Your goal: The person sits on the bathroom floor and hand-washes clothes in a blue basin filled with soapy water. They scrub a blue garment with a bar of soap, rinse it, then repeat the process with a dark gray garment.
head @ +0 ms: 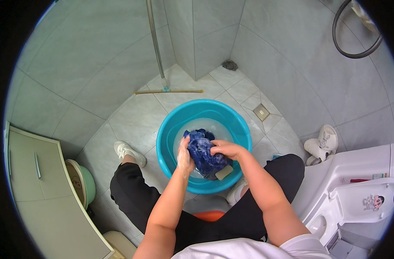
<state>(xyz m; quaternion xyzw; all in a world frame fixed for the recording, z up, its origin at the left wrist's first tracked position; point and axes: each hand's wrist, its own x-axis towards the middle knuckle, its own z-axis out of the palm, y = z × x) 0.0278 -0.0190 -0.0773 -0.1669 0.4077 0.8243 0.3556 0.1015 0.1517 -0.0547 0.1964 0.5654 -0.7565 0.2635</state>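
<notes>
A soapy, wet blue cloth or garment (202,150) is bunched between my hands, over a turquoise plastic basin (164,152). My left hand (185,157), with suds on it, grips the cloth's left side. On the right, my right hand (226,150) holds the cloth with thumb and fingers. A pale bar of soap (224,172) rests against the lower right of the cloth, near the basin's wall. Cloudy, sudsy water (216,124) lies in the bottom of the basin; the underside of the cloth is hidden.
A floor squeegee (168,91) leans at the back wall. A floor drain (261,112) lies right of the basin. White shoes (326,139) stand beside the toilet (318,225). Left are a cabinet (35,168) and a green basin (86,184). A black hose (339,45) hangs upper right.
</notes>
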